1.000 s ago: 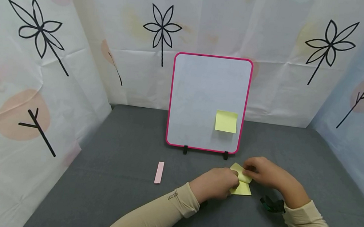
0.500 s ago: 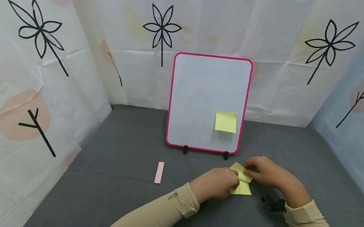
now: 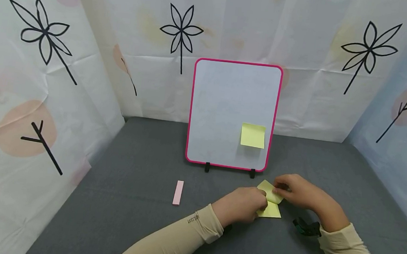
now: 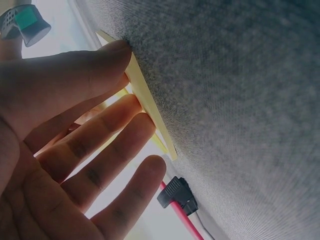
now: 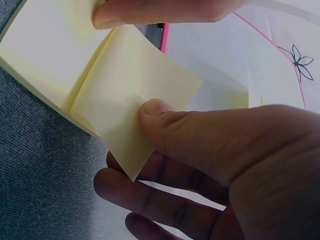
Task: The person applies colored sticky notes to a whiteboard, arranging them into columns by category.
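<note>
A pad of yellow sticky notes (image 3: 271,211) lies on the grey table in front of the whiteboard. My left hand (image 3: 242,204) grips it at its left side; in the left wrist view the thumb and fingertips meet the edge of the pad (image 4: 146,97). My right hand (image 3: 300,193) pinches the top sheet (image 5: 117,80) between thumb and fingers. That sheet is folded up and away from the pad, still joined along one edge. Part of the pad is hidden behind the left hand in the head view.
A pink-framed whiteboard (image 3: 228,96) stands upright on black feet (image 3: 207,167) behind the hands, with one yellow sticky note (image 3: 252,136) at its lower right. A narrow pink strip (image 3: 178,193) lies to the left on the table. White patterned sheets form the back and side walls.
My right hand has shifted slightly up and to the right, lifting the top sheet a little with it. The left hand stays in place on the pad.
</note>
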Action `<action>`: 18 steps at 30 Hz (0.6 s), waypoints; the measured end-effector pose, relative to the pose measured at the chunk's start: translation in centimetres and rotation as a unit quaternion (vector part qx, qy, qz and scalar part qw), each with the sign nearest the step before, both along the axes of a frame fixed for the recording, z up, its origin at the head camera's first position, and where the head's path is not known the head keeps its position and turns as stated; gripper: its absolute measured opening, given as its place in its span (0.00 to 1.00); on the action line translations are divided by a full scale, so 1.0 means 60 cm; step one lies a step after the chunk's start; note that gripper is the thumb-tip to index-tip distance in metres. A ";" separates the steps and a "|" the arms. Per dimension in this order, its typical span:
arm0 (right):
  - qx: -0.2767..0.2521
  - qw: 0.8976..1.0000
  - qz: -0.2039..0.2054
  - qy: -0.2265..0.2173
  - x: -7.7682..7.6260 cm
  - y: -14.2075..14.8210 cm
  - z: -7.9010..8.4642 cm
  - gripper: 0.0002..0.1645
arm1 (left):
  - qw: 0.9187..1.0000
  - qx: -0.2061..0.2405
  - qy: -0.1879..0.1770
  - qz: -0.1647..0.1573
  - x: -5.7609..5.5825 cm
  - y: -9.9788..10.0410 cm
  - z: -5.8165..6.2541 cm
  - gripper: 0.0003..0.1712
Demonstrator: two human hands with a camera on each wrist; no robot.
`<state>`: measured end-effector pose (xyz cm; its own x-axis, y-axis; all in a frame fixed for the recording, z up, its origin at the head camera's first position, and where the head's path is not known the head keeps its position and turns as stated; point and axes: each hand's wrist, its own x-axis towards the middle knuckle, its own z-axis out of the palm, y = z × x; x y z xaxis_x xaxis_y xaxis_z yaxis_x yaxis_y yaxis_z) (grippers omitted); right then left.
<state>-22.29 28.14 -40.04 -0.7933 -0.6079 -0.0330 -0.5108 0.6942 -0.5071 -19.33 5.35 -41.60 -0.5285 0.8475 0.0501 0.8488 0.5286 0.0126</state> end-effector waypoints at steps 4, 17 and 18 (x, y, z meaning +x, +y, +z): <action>0.000 1.000 -0.001 0.001 0.000 0.000 0.002 0.07 | 1.000 0.003 0.000 -0.002 -0.001 0.000 -0.001 0.13; 0.000 1.000 -0.009 0.005 0.001 0.003 0.005 0.06 | 1.000 0.005 -0.010 -0.002 -0.003 0.001 -0.001 0.13; -0.002 1.000 -0.009 0.005 0.001 0.004 0.005 0.06 | 1.000 0.005 -0.010 -0.002 -0.002 0.001 0.001 0.13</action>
<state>-22.25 28.35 -39.72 -0.8040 -0.5942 -0.0224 -0.5043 0.7014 -0.5038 -19.45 5.39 -41.56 -0.5268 0.8487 0.0474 0.8500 0.5256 0.0349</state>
